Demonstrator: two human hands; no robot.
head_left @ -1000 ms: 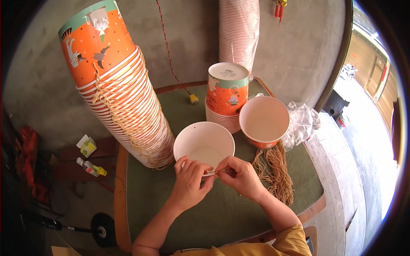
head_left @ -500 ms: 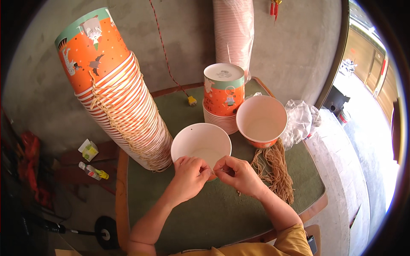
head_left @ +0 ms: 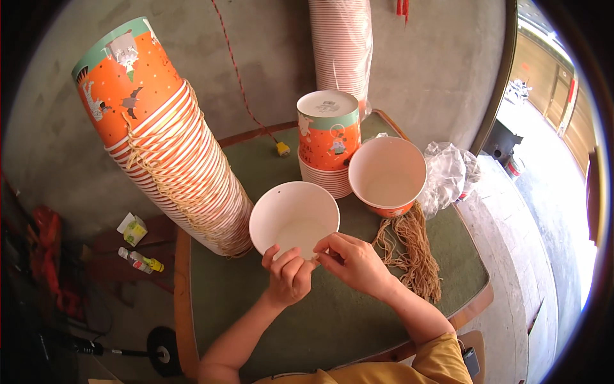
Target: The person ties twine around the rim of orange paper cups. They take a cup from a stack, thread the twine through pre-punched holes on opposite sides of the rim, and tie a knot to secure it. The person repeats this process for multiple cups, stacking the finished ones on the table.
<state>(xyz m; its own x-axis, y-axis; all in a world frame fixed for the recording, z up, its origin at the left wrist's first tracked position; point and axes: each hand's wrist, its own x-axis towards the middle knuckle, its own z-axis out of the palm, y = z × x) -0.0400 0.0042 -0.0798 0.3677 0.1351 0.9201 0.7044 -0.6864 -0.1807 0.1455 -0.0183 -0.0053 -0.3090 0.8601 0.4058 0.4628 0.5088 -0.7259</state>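
Note:
A white-lined paper bucket [head_left: 294,214] stands mouth up on the green tabletop, with a small hole near its far rim. My left hand [head_left: 289,276] is at its near side, fingers curled and thumb side toward the right hand. My right hand [head_left: 357,264] meets it there, thumb and forefinger pinched together. What lies between the fingertips is too small to make out. Right of the hands lies a bundle of tan cords [head_left: 414,256], partly under a second paper bucket [head_left: 387,176] that is tipped toward me.
At left leans a tall stack of orange buckets [head_left: 176,153] with cord loops hanging along it. A shorter upside-down stack [head_left: 328,141], a wrapped column of buckets [head_left: 342,48] and a crumpled plastic bag [head_left: 444,176] stand behind. A yellow plug [head_left: 283,149] rests near the wall.
My left hand has turned, its fingers now curled up before the bucket. My right hand stays pinched close by, its fingers straighter. The whole view has shifted slightly.

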